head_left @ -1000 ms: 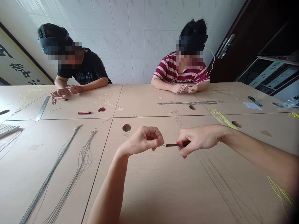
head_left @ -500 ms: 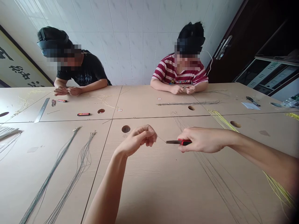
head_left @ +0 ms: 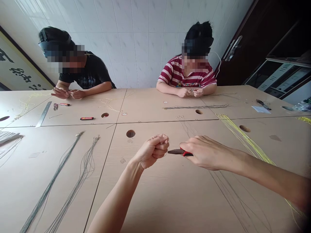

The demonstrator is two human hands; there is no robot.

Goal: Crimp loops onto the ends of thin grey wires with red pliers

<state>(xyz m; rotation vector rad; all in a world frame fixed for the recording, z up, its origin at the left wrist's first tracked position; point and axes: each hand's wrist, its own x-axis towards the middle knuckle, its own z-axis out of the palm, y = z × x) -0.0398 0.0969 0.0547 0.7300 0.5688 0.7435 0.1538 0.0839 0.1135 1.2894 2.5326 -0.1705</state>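
My left hand (head_left: 155, 150) is closed in a pinch on a thin wire (head_left: 169, 142), which curves in a small loop beside the fingers. A pair of pliers (head_left: 176, 151) with dark jaws and red-and-black handles is gripped in my right hand (head_left: 205, 152). Its jaw tips point left and meet the wire right beside my left fingers; whether they are clamped on it is too small to tell. Beneath my right forearm lie thin grey wires (head_left: 224, 181) and a bundle of yellow wires (head_left: 252, 145), partly covered by the arm.
Two grey-green wire bundles (head_left: 64, 168) lie on the table at left. Across from me, two people work with their hands over the far tabletop. A steel ruler (head_left: 43, 114), a red-and-black marker-like stick (head_left: 86, 118) and round table holes (head_left: 130, 133) are in view.
My left hand has shifted right and curled tighter. The pliers have moved left up to it, and the wire between them, straight before, now bends round in a loop.
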